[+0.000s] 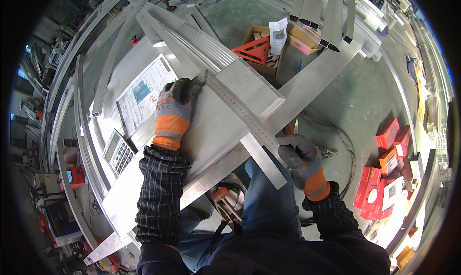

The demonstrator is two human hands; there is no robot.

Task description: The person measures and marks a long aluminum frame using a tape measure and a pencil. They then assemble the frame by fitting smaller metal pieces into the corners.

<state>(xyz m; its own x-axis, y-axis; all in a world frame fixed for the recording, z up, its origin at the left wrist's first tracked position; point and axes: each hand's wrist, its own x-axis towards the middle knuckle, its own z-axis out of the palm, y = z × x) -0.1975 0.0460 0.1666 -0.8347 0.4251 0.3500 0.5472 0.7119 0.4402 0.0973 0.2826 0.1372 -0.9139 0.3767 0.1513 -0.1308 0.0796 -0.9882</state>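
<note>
My left hand [174, 113], in a grey and orange work glove, has its fingers closed at the far-left end of a steel ruler [242, 113] with graduated marks. The ruler lies slantwise across a wide silver metal profile [248, 86]. At its near-right end is my right hand [305, 163], gloved the same way, its fingers curled together. A thin, pale pointed thing [296, 126] shows just beyond those fingers; whether they hold it is unclear. A short flat metal strip [265, 162] sticks out below the ruler toward my knee.
On the bench left of my left hand are a printed sheet [144, 95] and a calculator [118, 152]. Farther off, a cardboard box [268, 69] holds a red triangular frame [253, 51]. Long metal profiles [331, 20] jut in from the far right. Red boxes [369, 188] stand at right.
</note>
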